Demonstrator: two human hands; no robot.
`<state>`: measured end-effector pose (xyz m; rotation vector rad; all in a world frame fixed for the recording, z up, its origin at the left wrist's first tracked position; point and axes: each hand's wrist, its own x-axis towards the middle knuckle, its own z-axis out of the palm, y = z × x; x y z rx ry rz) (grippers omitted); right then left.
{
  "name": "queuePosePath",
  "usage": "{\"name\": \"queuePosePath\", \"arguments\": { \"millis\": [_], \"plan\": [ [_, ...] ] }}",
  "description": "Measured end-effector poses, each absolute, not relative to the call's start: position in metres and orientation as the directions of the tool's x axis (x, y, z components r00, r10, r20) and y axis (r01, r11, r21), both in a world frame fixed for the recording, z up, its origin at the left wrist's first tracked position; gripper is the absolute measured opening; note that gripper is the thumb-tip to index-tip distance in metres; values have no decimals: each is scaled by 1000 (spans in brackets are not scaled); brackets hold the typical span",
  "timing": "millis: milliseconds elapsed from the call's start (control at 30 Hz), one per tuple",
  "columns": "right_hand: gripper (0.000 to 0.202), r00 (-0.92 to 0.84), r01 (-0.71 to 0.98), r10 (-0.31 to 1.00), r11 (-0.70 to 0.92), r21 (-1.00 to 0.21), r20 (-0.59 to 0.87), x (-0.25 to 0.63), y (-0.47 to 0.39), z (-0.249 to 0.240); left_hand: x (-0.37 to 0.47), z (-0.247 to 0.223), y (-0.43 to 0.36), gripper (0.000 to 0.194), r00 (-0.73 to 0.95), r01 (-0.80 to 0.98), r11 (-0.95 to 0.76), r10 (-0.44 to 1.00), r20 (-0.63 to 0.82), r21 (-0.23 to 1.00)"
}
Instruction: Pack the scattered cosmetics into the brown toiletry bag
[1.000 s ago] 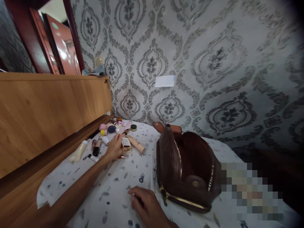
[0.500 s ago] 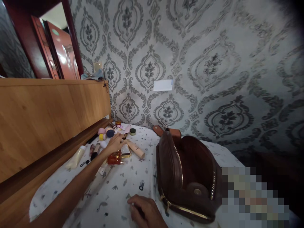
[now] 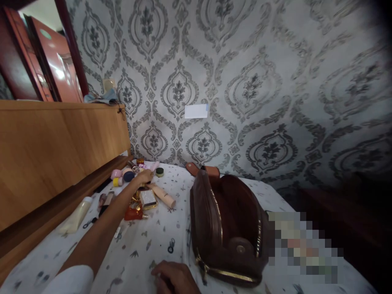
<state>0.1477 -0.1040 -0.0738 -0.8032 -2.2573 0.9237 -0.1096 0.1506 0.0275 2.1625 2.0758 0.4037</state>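
Note:
My left hand reaches into a group of cosmetics on the white patterned sheet. Its fingers are curled together at the near end of a pink tube; what they hold, if anything, is hidden. Beside it lie a green-lidded jar, a dark blue lid, a glittery square compact, a peach tube and an amber bottle. Low in the view, my right hand rests loosely bent, with a gap between finger and thumb and nothing visible in it. A brown handbag stands unzipped to its right.
A cream tube lies at the left, near the wooden headboard. Pink and yellow jars sit by the board's foot. Patterned wallpaper rises behind the sheet. A blurred patch covers something right of the bag.
My left hand has moved farther into the cosmetics, towards the pink tube. The camera has turned slightly right, shifting the scene left. My right hand keeps its curled pose beside the handbag.

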Motion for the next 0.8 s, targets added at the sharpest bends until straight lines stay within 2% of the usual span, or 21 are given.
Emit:
{"name": "queuePosePath", "arguments": {
  "millis": [233,333,433,500,633,700,733,800],
  "plan": [
    [23,-644,291,703,590,-753,302,155,-116,-51,-127,36,101,31,194,908,-241,967,166,342],
    [21,-618,280,726,562,-778,302,155,-118,-44,-129,29,55,53,274,882,-323,944,184,344],
    [20,-543,266,773,529,-806,329,150,-115,-37,-121,15,22,82,255,897,-312,944,208,315],
    [22,-476,292,798,539,-790,369,142,-108,-33,-114,8,13,77,217,910,-285,946,239,301],
    [37,-350,477,864,497,-725,362,114,-76,-22,-111,10,12,65,156,911,-263,933,325,317],
    [46,-221,649,926,374,-663,306,97,-54,-16,-117,14,14,64,113,906,-250,921,373,341],
    [47,-159,715,951,297,-633,266,89,-43,-12,-121,16,14,62,77,894,-242,912,402,378],
    [48,-88,796,979,180,-578,184,77,-25,-7,-131,18,11,60,-29,815,-238,894,447,528]
  ]
}}
